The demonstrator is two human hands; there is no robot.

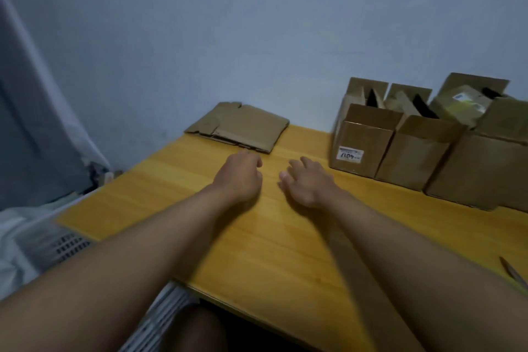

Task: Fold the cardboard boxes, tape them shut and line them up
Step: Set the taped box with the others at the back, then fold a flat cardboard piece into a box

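while both arms stretch out over the table (285,251), the flat stack (238,126) of unfolded cardboard lies at the far edge, against the wall (228,23), and nobody's got hold of it. left hand (238,177) hangs just short of the stack's near edge, fingers curled under, nothing visible inside them; whether a fingertip touches the cardboard, can't tell. right hand (307,183) sits beside it, palm down, fingers loose and slightly spread, holding nothing, low over the wood. over on the right, three boxes stand in a row, flaps up and tops open: first box (361,149) with a white label on its front, second box (414,157) touching it, big box (483,166) next along and nearest the frame edge. a thin pointed blade (514,274), maybe scissors, pokes in at the right edge. off the table's left, white mesh basket (68,246) and a pale curtain (34,94).
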